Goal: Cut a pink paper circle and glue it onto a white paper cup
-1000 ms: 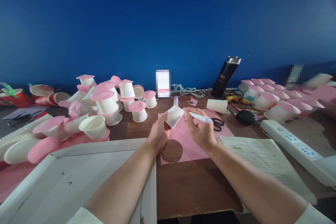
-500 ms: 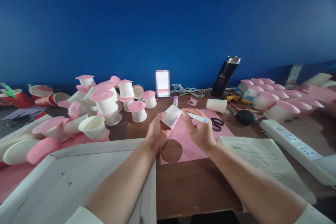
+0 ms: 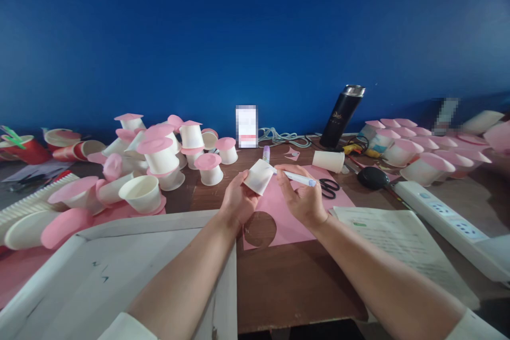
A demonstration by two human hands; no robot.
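Observation:
A white paper cup (image 3: pixel 258 177) is tilted in my left hand (image 3: pixel 240 201), whose fingers hold it from the left and below. My right hand (image 3: pixel 303 195) grips a white pen (image 3: pixel 297 177) with a pale blue end, and the pen's tip meets the cup's upper right side. Beneath both hands lies a pink paper sheet (image 3: pixel 289 223) with a round hole cut near its lower left corner. Black-handled scissors (image 3: pixel 329 188) rest at the sheet's right edge. Just behind the cup stands a glue stick (image 3: pixel 266 154) with a purple cap.
Many white cups with pink discs (image 3: pixel 159 154) crowd the left; more (image 3: pixel 434 162) stand at right. Behind are a phone (image 3: pixel 247 127), a cable (image 3: pixel 285 138), a black bottle (image 3: pixel 342 116) and a lying cup (image 3: pixel 328 160). A power strip (image 3: pixel 442 218), papers (image 3: pixel 390 244) and a white box (image 3: pixel 119 276) lie nearer.
The cup and the pen have shifted very slightly in my hands. At the far right edge, a pink sheet has moved.

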